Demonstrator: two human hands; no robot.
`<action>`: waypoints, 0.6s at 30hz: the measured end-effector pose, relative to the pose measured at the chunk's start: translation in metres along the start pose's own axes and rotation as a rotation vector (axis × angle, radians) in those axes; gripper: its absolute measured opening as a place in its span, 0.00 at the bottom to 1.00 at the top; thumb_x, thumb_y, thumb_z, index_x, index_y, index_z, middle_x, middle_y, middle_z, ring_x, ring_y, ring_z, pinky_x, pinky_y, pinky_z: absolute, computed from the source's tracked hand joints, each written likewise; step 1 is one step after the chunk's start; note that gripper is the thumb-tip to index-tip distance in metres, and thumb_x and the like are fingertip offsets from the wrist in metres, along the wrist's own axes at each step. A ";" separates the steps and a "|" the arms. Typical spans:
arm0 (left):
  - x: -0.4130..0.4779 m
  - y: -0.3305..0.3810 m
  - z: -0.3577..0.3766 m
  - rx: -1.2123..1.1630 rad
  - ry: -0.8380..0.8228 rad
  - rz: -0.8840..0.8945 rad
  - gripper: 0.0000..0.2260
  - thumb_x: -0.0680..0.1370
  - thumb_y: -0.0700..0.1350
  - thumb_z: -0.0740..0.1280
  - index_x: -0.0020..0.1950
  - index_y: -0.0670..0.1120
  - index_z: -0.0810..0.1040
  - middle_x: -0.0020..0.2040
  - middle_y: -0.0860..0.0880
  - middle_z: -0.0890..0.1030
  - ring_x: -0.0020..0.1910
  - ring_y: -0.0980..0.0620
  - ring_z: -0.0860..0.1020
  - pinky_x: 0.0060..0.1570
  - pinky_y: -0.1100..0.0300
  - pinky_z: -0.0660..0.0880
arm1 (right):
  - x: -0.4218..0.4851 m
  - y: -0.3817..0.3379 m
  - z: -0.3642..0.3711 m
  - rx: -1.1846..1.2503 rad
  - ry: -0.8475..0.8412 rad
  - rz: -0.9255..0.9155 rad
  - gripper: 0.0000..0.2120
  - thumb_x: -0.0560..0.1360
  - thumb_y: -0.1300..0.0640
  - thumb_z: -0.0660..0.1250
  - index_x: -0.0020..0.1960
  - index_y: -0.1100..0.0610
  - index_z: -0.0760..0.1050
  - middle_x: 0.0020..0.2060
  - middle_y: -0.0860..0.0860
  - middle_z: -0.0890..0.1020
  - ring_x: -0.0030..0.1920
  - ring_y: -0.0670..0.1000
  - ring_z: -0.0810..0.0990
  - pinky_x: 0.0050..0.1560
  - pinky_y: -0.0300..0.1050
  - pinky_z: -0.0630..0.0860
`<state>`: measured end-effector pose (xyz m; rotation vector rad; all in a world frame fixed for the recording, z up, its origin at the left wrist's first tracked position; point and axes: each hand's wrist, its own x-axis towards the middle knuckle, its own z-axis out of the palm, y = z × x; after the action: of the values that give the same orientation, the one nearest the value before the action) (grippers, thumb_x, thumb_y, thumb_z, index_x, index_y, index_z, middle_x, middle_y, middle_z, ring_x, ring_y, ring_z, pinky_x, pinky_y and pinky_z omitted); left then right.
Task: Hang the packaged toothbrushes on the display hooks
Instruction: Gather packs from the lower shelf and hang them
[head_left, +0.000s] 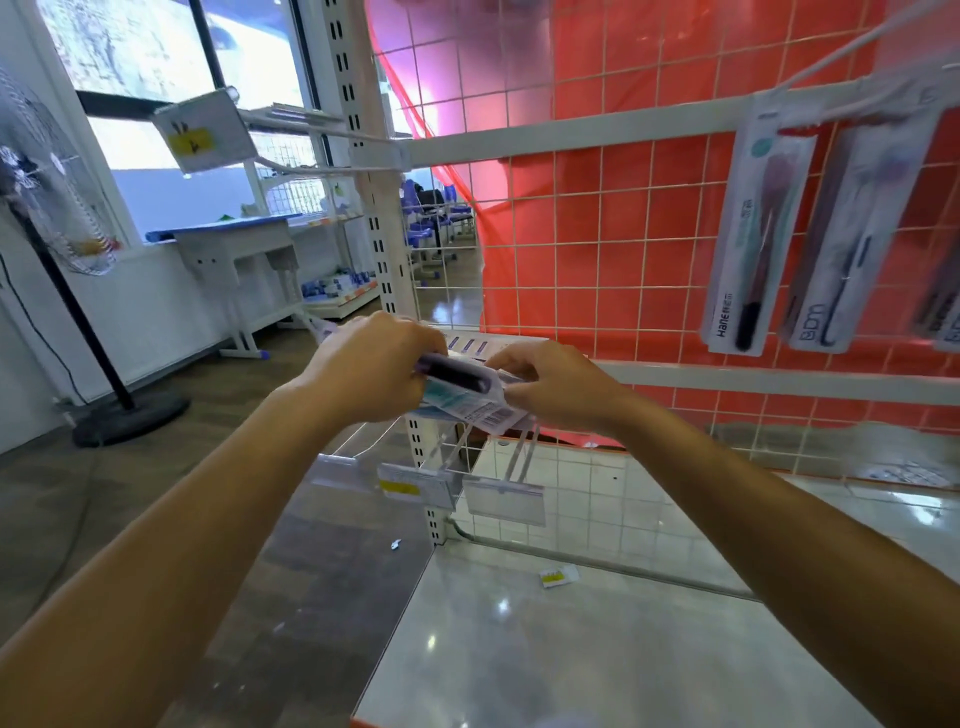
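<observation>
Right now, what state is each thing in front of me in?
Left hand: gripping the held packs.
Right hand: pinching the same packs at their near end.
Held packs: bunched between both hands, not on a hook.
Hung packs: hanging from the upper right hooks.
Lower hooks: bare, with tag holders at their tips.

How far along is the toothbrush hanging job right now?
Done: a few hung packs dangle at upper right. In hand: the left hand and right hand both grip a bundle of packs in front of the rack. Left: that bundle, and the lower hooks beneath the hands look bare.
</observation>
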<state>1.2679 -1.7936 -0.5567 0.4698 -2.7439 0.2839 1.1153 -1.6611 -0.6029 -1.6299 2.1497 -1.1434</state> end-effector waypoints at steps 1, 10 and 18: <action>0.003 0.003 -0.002 -0.007 0.035 0.010 0.11 0.75 0.42 0.65 0.53 0.54 0.81 0.48 0.51 0.83 0.48 0.48 0.78 0.45 0.51 0.77 | -0.003 0.000 -0.004 0.040 0.018 0.011 0.12 0.74 0.61 0.64 0.56 0.50 0.76 0.52 0.53 0.82 0.48 0.51 0.83 0.45 0.52 0.83; 0.028 0.036 -0.011 -0.171 0.398 0.071 0.04 0.75 0.42 0.69 0.48 0.45 0.77 0.38 0.50 0.74 0.37 0.47 0.71 0.38 0.55 0.67 | -0.029 0.014 -0.038 0.429 0.092 0.089 0.15 0.79 0.66 0.54 0.53 0.50 0.74 0.45 0.48 0.78 0.42 0.46 0.75 0.42 0.43 0.71; 0.052 0.074 -0.015 -0.295 0.441 -0.003 0.08 0.77 0.45 0.67 0.52 0.42 0.76 0.41 0.49 0.76 0.38 0.47 0.72 0.40 0.57 0.66 | -0.051 0.033 -0.061 0.753 0.127 0.028 0.18 0.70 0.61 0.57 0.55 0.49 0.75 0.44 0.54 0.80 0.43 0.56 0.76 0.45 0.54 0.75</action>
<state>1.2001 -1.7366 -0.5342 0.2892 -2.3014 -0.0218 1.0747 -1.5856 -0.5978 -1.1923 1.4854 -1.7889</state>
